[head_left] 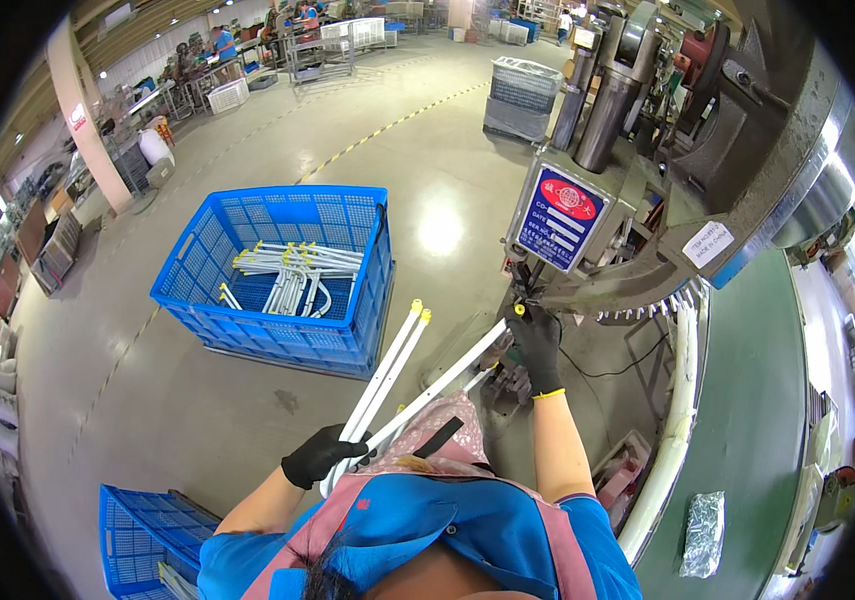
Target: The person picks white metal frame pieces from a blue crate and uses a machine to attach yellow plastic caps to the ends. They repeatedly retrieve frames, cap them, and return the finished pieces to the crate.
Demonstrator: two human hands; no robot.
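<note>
My left hand (319, 456), in a black glove, is closed round the lower ends of several white tubes. Two of these tubes (383, 378) stick up side by side and have yellow tips. Another white tube (450, 374) slants from the left hand up to the right. Its yellow-tipped end is at my right hand (538, 348), also black-gloved, whose fingers are closed about it just below the machine's tooling (524, 280). The machine (627, 165) is a large grey press with a blue and red plate (555, 218) on its front. The right fingertips are partly hidden.
A blue crate (247, 330) on the left holds white tubes (292, 262) with yellow ends. Another blue crate (132, 540) is at lower left. A green table (747, 420) with a clear bag of small parts (703, 535) lies right. Grey crates (522, 95) stand behind.
</note>
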